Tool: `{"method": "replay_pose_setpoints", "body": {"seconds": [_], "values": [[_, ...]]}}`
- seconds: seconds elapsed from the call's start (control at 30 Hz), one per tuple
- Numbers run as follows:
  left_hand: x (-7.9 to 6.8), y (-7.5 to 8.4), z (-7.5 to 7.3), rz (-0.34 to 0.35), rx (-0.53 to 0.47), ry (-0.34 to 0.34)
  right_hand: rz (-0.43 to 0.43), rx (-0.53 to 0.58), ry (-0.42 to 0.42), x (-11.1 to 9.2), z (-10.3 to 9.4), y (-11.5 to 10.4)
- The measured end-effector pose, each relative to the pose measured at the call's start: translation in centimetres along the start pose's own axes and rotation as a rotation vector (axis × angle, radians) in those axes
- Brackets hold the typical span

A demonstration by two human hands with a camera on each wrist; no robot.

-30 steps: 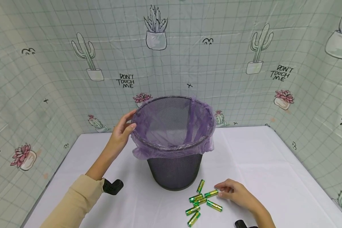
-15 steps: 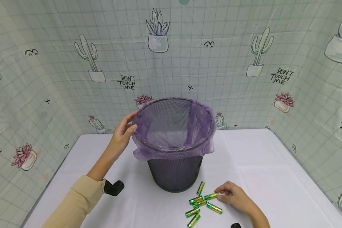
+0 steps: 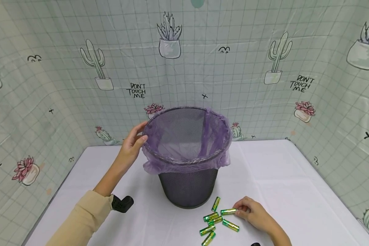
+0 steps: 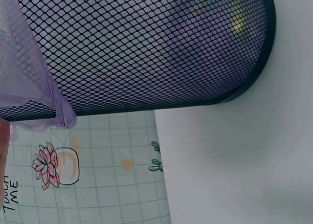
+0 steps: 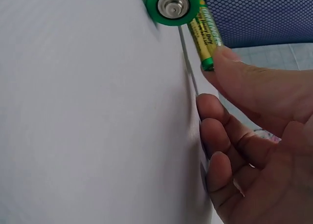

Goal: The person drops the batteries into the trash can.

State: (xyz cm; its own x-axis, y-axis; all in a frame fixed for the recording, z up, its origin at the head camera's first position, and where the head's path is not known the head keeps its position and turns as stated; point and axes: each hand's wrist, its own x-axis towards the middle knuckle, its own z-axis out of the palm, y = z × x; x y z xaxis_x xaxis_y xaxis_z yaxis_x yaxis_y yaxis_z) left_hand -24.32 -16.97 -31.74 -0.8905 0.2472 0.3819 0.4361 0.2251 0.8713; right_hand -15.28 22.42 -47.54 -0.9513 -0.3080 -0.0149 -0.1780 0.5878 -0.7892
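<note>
A black mesh wastebasket (image 3: pixel 189 189) stands upright on the table, lined with a thin purple bin bag (image 3: pixel 184 166) folded over its rim. My left hand (image 3: pixel 133 143) grips the rim at its left side. Several green and yellow batteries lie loose in front of the basket. With thumb and fingers, my right hand (image 3: pixel 254 214) pinches the right end of one battery (image 3: pixel 227 212). In the right wrist view, the thumb presses on that battery (image 5: pixel 204 35), while another battery (image 5: pixel 173 6) shows end-on beside it; the index fingertip is mostly hidden.
A white cloth covers the table (image 3: pixel 273 177). Behind and on both sides hangs a grid-patterned curtain (image 3: pixel 184 68) printed with cacti. A black device (image 3: pixel 122 204) is fixed at the left cuff. One battery (image 3: pixel 216 204) lies close to the basket's base.
My right hand has come in on the end of one battery and now pinches it; that battery has turned slightly. The left hand keeps its place on the rim. The head view has tilted slightly up.
</note>
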Motion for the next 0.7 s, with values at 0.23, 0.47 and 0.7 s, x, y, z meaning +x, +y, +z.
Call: {"method": "replay_pose_setpoints", "body": {"seconds": [0.23,0.47,0.7], "values": [[0.0,-0.1,0.1,-0.005,-0.011,-0.006,0.023,-0.008,0.040,-0.3,-0.4,-0.4],[-0.1,0.1,0.0,-0.001,-0.005,-0.017,0.003,-0.015,0.137,-0.3,-1.5,-1.9],[-0.1,-0.2,-0.1,-0.001,0.007,-0.017,-0.077,-0.022,0.305,-0.1,-3.0,-4.5]]}}
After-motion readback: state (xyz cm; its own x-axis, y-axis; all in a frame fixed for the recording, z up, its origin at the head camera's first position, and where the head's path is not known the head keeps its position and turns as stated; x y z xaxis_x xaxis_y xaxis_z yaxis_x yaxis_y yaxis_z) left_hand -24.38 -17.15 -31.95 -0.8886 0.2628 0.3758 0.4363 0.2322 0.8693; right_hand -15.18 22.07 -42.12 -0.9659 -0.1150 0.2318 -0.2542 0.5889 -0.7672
